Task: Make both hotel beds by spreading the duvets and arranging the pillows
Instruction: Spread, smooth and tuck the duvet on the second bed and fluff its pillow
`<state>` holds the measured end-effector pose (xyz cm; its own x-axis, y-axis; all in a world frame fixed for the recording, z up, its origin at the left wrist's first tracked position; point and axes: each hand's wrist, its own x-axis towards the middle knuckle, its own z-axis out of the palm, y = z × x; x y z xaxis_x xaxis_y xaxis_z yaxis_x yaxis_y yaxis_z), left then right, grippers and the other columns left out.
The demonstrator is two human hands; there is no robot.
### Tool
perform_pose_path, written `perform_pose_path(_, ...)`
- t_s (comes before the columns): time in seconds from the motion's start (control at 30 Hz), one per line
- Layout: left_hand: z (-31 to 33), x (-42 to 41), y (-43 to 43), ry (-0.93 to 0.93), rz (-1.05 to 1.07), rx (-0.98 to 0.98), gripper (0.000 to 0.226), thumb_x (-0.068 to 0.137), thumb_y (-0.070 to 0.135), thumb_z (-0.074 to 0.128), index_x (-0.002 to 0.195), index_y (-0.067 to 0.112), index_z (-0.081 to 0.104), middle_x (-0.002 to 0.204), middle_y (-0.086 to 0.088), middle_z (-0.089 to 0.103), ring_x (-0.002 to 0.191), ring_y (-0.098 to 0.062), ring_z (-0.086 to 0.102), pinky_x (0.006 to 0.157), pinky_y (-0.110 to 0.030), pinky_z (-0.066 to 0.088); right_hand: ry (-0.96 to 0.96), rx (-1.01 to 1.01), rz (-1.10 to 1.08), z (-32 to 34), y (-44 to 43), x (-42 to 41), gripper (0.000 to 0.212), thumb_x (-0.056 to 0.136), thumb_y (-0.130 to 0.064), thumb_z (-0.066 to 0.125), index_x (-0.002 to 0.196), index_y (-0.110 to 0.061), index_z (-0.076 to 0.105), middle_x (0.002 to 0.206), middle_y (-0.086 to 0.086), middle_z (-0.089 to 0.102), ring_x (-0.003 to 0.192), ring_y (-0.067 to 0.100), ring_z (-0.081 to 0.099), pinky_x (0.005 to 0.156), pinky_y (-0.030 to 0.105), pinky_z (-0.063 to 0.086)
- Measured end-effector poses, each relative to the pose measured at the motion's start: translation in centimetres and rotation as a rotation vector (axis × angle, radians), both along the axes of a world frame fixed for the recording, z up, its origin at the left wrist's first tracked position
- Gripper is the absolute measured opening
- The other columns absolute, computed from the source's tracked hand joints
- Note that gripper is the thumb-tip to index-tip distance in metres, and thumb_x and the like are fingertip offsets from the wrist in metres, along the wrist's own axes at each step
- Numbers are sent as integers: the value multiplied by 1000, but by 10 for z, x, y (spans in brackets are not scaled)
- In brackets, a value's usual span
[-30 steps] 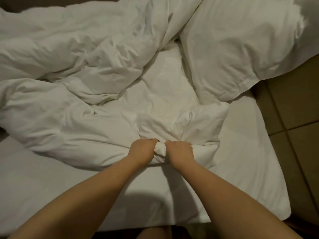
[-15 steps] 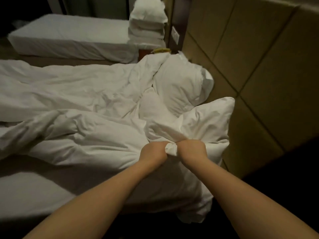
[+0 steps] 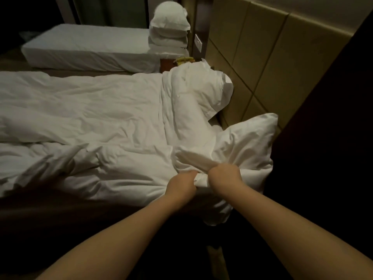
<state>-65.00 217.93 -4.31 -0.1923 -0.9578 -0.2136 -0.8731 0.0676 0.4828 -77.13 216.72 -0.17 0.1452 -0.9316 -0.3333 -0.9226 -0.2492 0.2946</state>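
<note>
Head view: L hand (image 3: 181, 185) & R hand (image 3: 225, 175) both clamped on crumpled duvet (image 3: 101, 118), spreading barely begun; pillows (image 3: 169, 31) stacked past hands, far bed (image 3: 80, 49) w/o duvet.

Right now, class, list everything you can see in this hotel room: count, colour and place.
duvet: one, white, crumpled across the foreground
pillow: one, white, against the padded wall panels, partly under the duvet
far bed: one, white sheet, behind the duvet
pillow stack: several, white, at the far bed's head
nightstand: one, dark wood, beside the far bed
padded wall panels: several, tan, right
left hand: grips the duvet's corner
right hand: grips the same corner
</note>
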Motion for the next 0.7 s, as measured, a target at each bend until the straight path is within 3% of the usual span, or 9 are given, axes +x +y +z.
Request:
perform_pose_path(0.13, -12, 3, 13, 81, -85, 14, 35, 88, 20, 51, 123, 15, 48, 123, -11, 54, 113, -31, 52, 88, -34, 41, -6, -60, 27, -8, 20, -8, 29, 96, -24, 43, 119, -26, 61, 124, -2, 62, 117, 20, 55, 96, 38, 33)
perform_pose_path(0.23, -3, 4, 16, 129, -94, -41, 64, 79, 30, 63, 135, 19, 34, 133, -10, 34, 122, -31, 39, 100, -40, 37, -11, -57, 89, -24, 37, -10, 29, 98, -24, 40, 119, -27, 59, 120, -1, 62, 117, 23, 54, 95, 38, 31)
perform_pose_path(0.33, 13, 8, 10, -23, -283, -214, 92, 77, 32, 66, 148, 31, 8, 155, -7, -1, 143, -25, 6, 115, -44, 17, -81, -139, 219, -33, 46, 0, 28, 97, -24, 43, 115, -25, 64, 115, 0, 64, 114, 24, 53, 95, 36, 29)
perform_pose_path(0.4, 15, 16, 0, -156, -410, -137, 110, 74, 37, 72, 149, 34, -8, 157, -5, -13, 145, -23, -8, 117, -49, 8, -113, -209, 341, -33, 53, 9, 18, 80, -30, 66, 95, -26, 74, 93, -1, 71, 100, 23, 62, 89, 33, 31)
perform_pose_path(0.47, 21, 24, -14, -112, -449, 73, 117, 69, 40, 79, 151, 32, -4, 158, -8, -3, 145, -24, 2, 117, -45, 15, -133, -276, 439, -41, 54, 6, 21, 51, -33, 83, 69, -27, 75, 60, -6, 65, 71, 19, 65, 80, 31, 33)
perform_pose_path(0.5, 25, 26, -21, 34, -408, 189, 110, 71, 37, 79, 151, 30, 4, 157, -9, 6, 144, -24, 12, 116, -38, 20, -130, -291, 492, -45, 54, 1, 22, 44, -33, 83, 63, -28, 74, 52, -8, 60, 62, 17, 62, 77, 31, 35)
perform_pose_path(0.57, 33, 28, -34, 317, -235, 228, 91, 78, 35, 76, 148, 27, 18, 152, -8, 23, 138, -23, 28, 107, -29, 30, -138, -331, 617, -52, 54, -6, 19, 43, -32, 81, 56, -29, 68, 50, -11, 54, 57, 14, 55, 75, 29, 37)
perform_pose_path(0.63, 38, 25, -44, 359, -102, 72, 95, 77, 42, 74, 149, 25, 15, 151, -7, 25, 137, -24, 30, 106, -33, 31, -174, -340, 724, -53, 54, -5, 16, 49, -30, 79, 55, -28, 64, 52, -12, 52, 59, 12, 52, 78, 30, 32)
perform_pose_path(0.7, 40, 17, -49, 375, -124, 96, 97, 78, 41, 74, 150, 23, 11, 151, -8, 30, 135, -26, 35, 106, -35, 34, -229, -369, 804, -57, 55, 3, 14, 59, -28, 77, 57, -29, 63, 54, -13, 51, 62, 11, 49, 78, 29, 33)
